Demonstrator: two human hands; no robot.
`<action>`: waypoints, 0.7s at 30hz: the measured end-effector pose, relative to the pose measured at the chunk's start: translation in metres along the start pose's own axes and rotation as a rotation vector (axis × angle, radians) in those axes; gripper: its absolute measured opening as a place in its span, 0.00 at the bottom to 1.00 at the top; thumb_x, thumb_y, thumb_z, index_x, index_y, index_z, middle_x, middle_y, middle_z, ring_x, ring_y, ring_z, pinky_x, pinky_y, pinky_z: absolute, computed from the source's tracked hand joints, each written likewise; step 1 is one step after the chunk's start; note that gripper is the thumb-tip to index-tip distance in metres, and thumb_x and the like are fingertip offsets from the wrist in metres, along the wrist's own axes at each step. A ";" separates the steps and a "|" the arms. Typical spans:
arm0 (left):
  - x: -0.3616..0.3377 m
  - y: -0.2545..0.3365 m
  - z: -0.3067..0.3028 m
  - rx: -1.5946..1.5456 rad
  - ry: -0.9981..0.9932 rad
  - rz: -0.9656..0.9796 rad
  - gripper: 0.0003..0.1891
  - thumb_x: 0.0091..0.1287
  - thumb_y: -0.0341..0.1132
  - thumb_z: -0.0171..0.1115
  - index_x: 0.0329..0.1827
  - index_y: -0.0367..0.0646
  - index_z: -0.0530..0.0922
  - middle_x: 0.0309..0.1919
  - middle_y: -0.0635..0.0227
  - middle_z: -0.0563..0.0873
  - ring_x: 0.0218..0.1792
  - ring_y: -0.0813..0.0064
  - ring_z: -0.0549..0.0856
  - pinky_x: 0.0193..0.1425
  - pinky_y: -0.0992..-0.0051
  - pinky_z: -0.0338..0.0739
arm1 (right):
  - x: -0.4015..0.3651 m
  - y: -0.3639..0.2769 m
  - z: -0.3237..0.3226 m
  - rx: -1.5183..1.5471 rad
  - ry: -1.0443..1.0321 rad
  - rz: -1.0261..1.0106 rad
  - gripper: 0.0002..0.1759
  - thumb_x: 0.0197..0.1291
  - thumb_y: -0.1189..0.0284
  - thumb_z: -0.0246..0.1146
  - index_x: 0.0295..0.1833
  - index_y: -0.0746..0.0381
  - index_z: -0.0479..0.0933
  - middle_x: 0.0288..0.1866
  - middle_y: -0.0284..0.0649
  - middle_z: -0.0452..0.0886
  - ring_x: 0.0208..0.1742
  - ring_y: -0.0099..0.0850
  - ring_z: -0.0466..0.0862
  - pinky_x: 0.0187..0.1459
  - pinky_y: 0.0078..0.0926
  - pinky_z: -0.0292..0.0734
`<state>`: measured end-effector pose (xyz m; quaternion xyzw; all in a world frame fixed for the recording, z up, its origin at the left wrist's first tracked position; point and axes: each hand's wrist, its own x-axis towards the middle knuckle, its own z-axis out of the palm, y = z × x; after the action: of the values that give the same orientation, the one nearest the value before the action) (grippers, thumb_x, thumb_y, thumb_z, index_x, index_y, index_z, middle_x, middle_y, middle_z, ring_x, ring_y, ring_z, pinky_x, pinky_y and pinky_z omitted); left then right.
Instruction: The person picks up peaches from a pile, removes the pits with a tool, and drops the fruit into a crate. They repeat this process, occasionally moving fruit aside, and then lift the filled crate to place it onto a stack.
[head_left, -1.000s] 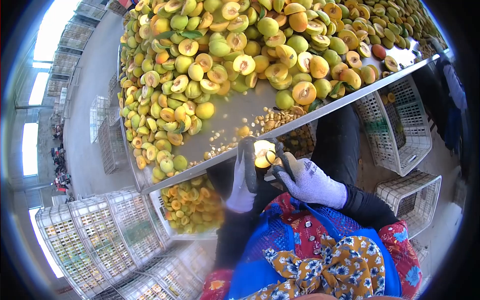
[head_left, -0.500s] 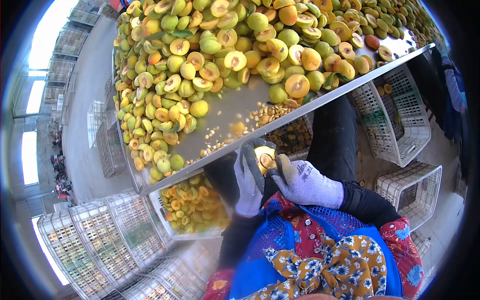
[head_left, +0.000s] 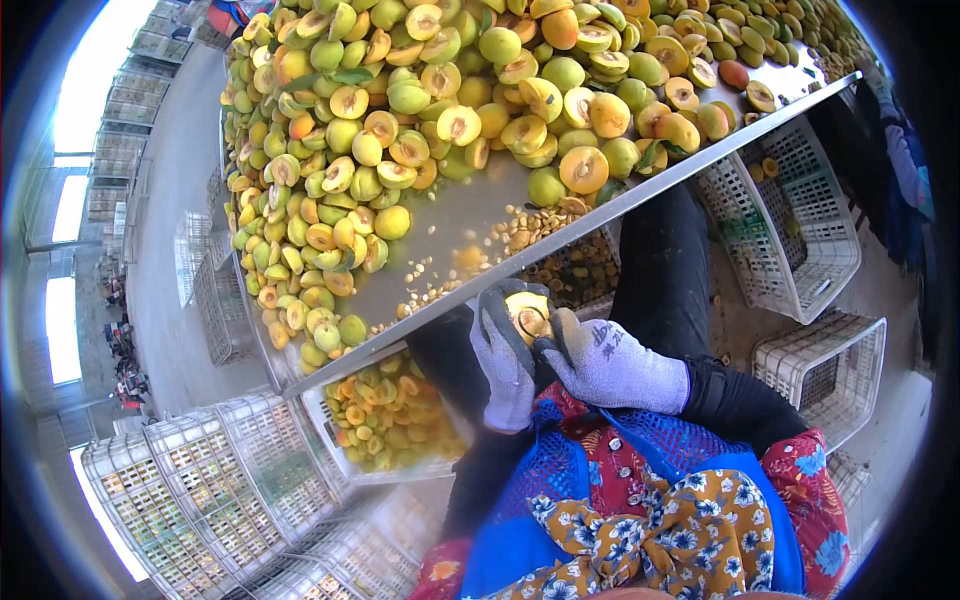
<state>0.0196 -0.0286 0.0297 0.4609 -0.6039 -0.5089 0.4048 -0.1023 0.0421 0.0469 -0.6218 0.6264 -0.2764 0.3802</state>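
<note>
In front of my body, below the table's edge, my left hand (head_left: 507, 345) in a grey-coated glove is closed round a cut apricot half (head_left: 525, 303). The cut face is turned up toward me. A thin dark ring (head_left: 537, 322) shows on that face, and it looks like the end of a small ring-shaped tool. My right hand (head_left: 590, 350), gloved too, is pinched against the fruit's near side with the ring at its fingertips. The tool's handle is hidden in the glove.
A metal table (head_left: 440, 225) carries heaped apricots (head_left: 380, 130), whole and halved, and a pile of pits (head_left: 535, 228) near its edge. Below stands a crate of apricot halves (head_left: 390, 410). White crates (head_left: 785, 220) stand right, stacked crates (head_left: 210, 480) left. Another person's sleeve (head_left: 905, 165) shows far right.
The view has shifted slightly, so the table and fruit sit a little further up and left. Both hands stay together on the apricot half, almost unmoved.
</note>
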 end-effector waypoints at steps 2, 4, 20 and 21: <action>-0.002 -0.002 0.001 -0.056 0.021 -0.023 0.17 0.81 0.41 0.45 0.46 0.36 0.77 0.38 0.60 0.86 0.38 0.73 0.84 0.47 0.75 0.80 | -0.003 -0.002 0.002 -0.025 0.077 -0.037 0.21 0.72 0.61 0.54 0.44 0.73 0.66 0.17 0.52 0.76 0.19 0.49 0.81 0.21 0.46 0.74; -0.005 -0.005 0.001 -0.090 0.032 -0.059 0.17 0.81 0.42 0.46 0.47 0.35 0.76 0.38 0.60 0.86 0.38 0.73 0.84 0.47 0.75 0.80 | -0.002 0.001 0.003 0.000 0.051 -0.034 0.21 0.73 0.61 0.53 0.45 0.73 0.66 0.18 0.53 0.77 0.21 0.50 0.82 0.22 0.47 0.75; -0.008 -0.006 -0.006 -0.299 -0.213 -0.078 0.24 0.82 0.49 0.40 0.49 0.35 0.76 0.43 0.60 0.84 0.42 0.74 0.83 0.52 0.73 0.77 | -0.002 0.025 -0.018 2.059 -0.793 0.638 0.21 0.75 0.53 0.52 0.42 0.61 0.74 0.15 0.31 0.66 0.09 0.18 0.61 0.08 0.14 0.58; -0.007 -0.010 -0.006 -0.293 -0.231 -0.073 0.25 0.81 0.50 0.39 0.49 0.35 0.76 0.43 0.60 0.84 0.42 0.73 0.83 0.52 0.72 0.78 | -0.001 0.030 -0.015 2.130 -0.834 0.637 0.21 0.75 0.52 0.52 0.42 0.61 0.74 0.15 0.31 0.66 0.09 0.19 0.62 0.08 0.15 0.59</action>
<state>0.0283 -0.0241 0.0205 0.3573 -0.5487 -0.6551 0.3769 -0.1317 0.0438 0.0309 0.1495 0.0352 -0.3273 0.9323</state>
